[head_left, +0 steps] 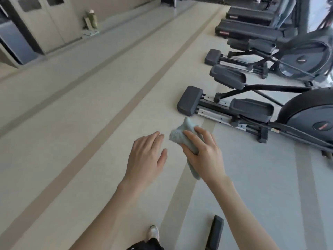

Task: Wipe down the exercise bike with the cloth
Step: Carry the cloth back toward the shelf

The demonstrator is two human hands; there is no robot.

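My right hand (203, 152) grips a light blue-grey cloth (182, 135), bunched above my fingers with one end hanging below my palm. My left hand (146, 156) hovers just left of the cloth, fingers spread, holding nothing. Both hands are in mid-air over the floor. The nearest dark grey exercise machine (252, 109) stands to the right and beyond my hands, with a rear foot cap, a rail, pedals and a round flywheel housing (313, 114). My hands do not touch it.
A second similar machine (281, 56) and treadmills (252, 24) line the right side further back. A black base end of another machine (215, 233) lies at the bottom. My shoe (154, 231) shows below. Beige double doors (45, 24) stand at the far left.
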